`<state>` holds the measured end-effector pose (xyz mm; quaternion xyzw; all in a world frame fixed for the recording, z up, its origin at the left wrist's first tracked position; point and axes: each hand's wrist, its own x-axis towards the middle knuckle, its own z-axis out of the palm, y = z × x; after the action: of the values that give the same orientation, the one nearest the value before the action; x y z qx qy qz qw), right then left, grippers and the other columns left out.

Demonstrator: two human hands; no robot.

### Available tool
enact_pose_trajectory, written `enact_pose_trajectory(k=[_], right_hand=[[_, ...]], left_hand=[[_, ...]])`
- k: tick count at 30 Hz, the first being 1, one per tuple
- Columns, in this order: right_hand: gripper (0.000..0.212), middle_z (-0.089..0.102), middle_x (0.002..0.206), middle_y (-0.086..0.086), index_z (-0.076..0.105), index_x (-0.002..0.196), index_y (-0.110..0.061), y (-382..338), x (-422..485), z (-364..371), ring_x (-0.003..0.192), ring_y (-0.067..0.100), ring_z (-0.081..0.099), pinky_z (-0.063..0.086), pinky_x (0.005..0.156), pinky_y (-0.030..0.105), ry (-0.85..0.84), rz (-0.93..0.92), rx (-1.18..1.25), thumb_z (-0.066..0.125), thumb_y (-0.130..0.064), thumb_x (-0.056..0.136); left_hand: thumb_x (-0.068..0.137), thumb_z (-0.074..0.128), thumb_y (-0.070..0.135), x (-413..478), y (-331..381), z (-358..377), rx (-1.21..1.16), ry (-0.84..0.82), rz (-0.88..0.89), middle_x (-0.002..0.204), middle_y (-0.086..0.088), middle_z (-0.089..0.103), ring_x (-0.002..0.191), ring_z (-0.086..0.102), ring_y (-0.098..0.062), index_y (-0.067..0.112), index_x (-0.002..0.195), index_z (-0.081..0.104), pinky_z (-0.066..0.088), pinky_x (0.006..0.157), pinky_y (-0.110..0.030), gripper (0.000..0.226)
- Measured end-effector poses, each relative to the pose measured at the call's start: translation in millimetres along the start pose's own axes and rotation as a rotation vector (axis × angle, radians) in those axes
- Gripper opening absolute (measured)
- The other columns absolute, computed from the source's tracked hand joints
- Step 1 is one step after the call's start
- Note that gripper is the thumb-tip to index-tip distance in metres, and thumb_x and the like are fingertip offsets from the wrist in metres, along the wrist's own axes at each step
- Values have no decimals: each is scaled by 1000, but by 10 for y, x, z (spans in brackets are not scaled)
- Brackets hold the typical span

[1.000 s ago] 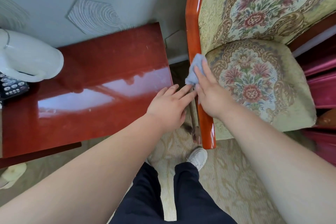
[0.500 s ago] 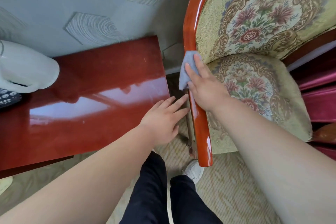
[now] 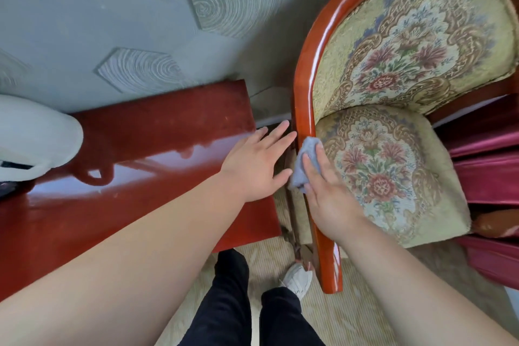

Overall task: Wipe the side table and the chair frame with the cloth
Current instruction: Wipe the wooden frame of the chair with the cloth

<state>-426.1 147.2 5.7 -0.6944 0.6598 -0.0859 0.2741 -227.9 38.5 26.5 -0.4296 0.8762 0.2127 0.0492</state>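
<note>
A glossy red-brown side table (image 3: 146, 149) stands at the left against the wall. To its right is a chair with a curved red-brown wooden frame (image 3: 304, 87) and floral cushions. My right hand (image 3: 328, 194) presses a small grey-blue cloth (image 3: 304, 163) flat against the chair's left arm rail, fingers pointing up along it. My left hand (image 3: 258, 161) lies open, fingers spread, over the table's right edge, its fingertips close to the chair frame. The hand covers the lower part of the cloth.
A white kettle (image 3: 33, 137) sits on the table's left end. A grey patterned wall (image 3: 140, 22) is behind. Dark red curtain fabric (image 3: 488, 166) hangs at the right. My legs and a white shoe (image 3: 297, 279) stand on beige carpet between table and chair.
My right hand and the cloth slid up the chair rail, then back down toward the seat. My left hand moved up onto the table's right edge. The camera view shifted.
</note>
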Motion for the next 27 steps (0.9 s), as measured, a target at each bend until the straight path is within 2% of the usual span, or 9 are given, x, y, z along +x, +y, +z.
enact_pose_trajectory(k=[6, 8, 10, 12, 15, 19, 21, 25, 27], right_hand=[[70, -21, 170, 6, -5, 164, -26, -85, 1115, -266, 157, 39, 6, 25, 123, 56, 139, 22, -117, 37, -31, 108], [72, -23, 170, 5, -2, 164, -25, -134, 1153, -289, 157, 35, 11, 31, 121, 48, 176, 22, -74, 43, -25, 108], [75, -25, 169, -2, 3, 165, -26, -186, 969, -272, 146, 33, 38, 49, 100, 40, 191, 78, -33, 48, -17, 105], [73, -18, 171, -5, 14, 165, -25, -206, 630, -171, 116, 34, 63, 53, 73, 36, 183, 106, -54, 50, -13, 102], [62, 7, 173, 1, 38, 158, -18, -170, 76, 53, 106, 38, 70, 57, 59, 36, 204, 56, -68, 53, -15, 98], [64, 10, 173, 1, 39, 158, -20, -96, 50, 47, 84, 33, 71, 47, 52, 30, 154, 50, -38, 60, -16, 97], [68, 2, 173, 0, 25, 162, -25, -33, 363, -80, 80, 34, 70, 46, 55, 32, 160, 49, -10, 55, -19, 101], [69, -7, 172, -8, 2, 163, -37, -4, 1049, -423, 134, 36, 52, 54, 94, 47, 162, 63, 109, 42, -28, 107], [67, -5, 172, -10, 4, 163, -39, -44, 1117, -485, 139, 33, 48, 53, 97, 46, 185, 54, 134, 41, -28, 108]], left_hand=[[96, 34, 67, 397, -168, -66, -67, 106, -13, 173, 2, 13, 153, 29, -32, 21, 166, 5, 34, 119, -51, 89], [97, 33, 69, 497, -167, -43, -87, 120, -16, 174, -1, 13, 153, 29, -31, 19, 166, 4, 33, 120, -50, 90], [97, 33, 72, 499, -164, -7, -95, 112, 10, 174, -1, 11, 153, 29, -32, 21, 166, 5, 33, 120, -51, 90], [97, 30, 72, 438, -164, 6, -75, 98, 42, 174, 2, 5, 154, 27, -32, 26, 166, 3, 30, 121, -51, 87], [96, 24, 72, 396, -152, -59, -46, 77, 58, 174, 8, -5, 156, 19, -31, 30, 165, -2, 26, 124, -49, 84], [101, 20, 61, 457, -200, -173, 54, 90, 74, 174, 8, -4, 155, 21, -32, 28, 165, 4, 30, 121, -51, 74], [104, 32, 45, 469, -237, -170, 116, 135, 101, 174, 5, 3, 152, 27, -34, 26, 165, 14, 34, 118, -52, 67], [91, 40, 21, 497, -269, -125, 118, 192, 159, 171, -2, 23, 142, 42, -39, 17, 157, 39, 41, 112, -54, 66], [88, 37, 21, 496, -265, -125, 115, 195, 160, 171, -1, 25, 140, 44, -39, 17, 155, 41, 42, 111, -53, 67]])
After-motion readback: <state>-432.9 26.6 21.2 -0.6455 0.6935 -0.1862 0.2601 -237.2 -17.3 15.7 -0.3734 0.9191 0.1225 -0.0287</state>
